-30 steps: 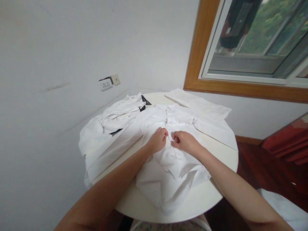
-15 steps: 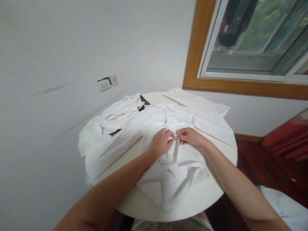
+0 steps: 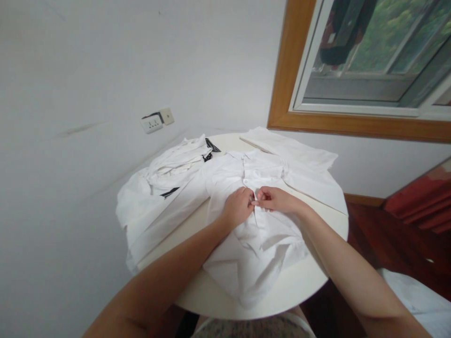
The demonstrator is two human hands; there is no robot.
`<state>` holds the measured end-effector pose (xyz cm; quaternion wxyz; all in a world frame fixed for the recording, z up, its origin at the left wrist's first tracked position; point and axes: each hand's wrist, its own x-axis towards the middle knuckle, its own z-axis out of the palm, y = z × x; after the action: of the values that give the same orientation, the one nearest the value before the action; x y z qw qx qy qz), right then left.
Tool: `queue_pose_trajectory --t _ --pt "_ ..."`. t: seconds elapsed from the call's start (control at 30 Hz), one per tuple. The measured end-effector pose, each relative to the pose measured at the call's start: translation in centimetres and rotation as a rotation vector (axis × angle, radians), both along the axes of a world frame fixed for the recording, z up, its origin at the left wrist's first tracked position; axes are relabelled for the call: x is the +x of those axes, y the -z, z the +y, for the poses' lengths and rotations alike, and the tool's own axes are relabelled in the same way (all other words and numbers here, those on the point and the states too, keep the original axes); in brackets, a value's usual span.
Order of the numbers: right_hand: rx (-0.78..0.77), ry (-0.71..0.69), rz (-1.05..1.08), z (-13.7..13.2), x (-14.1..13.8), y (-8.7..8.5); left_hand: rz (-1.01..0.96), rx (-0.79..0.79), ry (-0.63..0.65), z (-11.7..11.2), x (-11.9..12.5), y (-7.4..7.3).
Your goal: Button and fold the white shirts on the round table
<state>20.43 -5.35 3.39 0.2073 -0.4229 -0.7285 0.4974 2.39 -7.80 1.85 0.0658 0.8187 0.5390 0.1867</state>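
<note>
A white button-up shirt [image 3: 268, 234] lies front up on a round cream table [image 3: 197, 293], its collar toward the far side and its sleeves spread out to both sides. On the front placket, my left hand [image 3: 239, 206] pinches the cloth edge with curled fingers. My right hand [image 3: 276, 199] meets it there, thumb and forefinger closed on the same placket edge. A small button [image 3: 245, 181] shows just above the hands. Whatever sits between the fingertips is hidden by them.
Crumpled white clothing [image 3: 176, 162] with black striped parts is heaped at the table's left. A wall with a socket [image 3: 152, 123] stands behind. At right are a wood-framed window [image 3: 278, 94], a red curtain [image 3: 423, 197] and white cloth [image 3: 416, 300] low down.
Both hands have drawn closer together at the placket, the right fingertips now reaching the left ones. The shirt front around the button lies a little flatter.
</note>
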Motion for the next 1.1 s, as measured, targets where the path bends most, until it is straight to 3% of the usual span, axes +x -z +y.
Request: queue_pose_trajectory --t 0.13,0.33,0.5,0.67,0.73,0.87,1.1 --pt "0.078 0.037 -0.035 0.3 -0.2 0.6 -0.034 -0.003 0.027 0.0 -0.1 0.0" --pt "-0.076 0.065 0.007 0.4 0.2 0.1 -0.082 -0.026 0.042 0.1 -0.1 -0.2" --pt "-0.106 0.118 0.011 0.5 0.2 -0.1 -0.078 0.028 0.077 0.2 -0.4 0.1" --pt "0.113 0.241 -0.036 0.8 0.5 0.0 -0.085 0.05 0.092 0.4 -0.7 0.5" --pt "0.199 0.227 -0.044 0.9 0.5 0.0 -0.105 0.044 0.095 0.5 -0.8 0.5" --pt "0.224 0.114 -0.044 0.6 0.2 0.0 -0.196 -0.008 0.095 1.0 -1.0 0.2" --pt "0.25 0.136 -0.121 0.5 0.2 0.0 -0.291 -0.128 0.118 1.5 -1.4 0.1"
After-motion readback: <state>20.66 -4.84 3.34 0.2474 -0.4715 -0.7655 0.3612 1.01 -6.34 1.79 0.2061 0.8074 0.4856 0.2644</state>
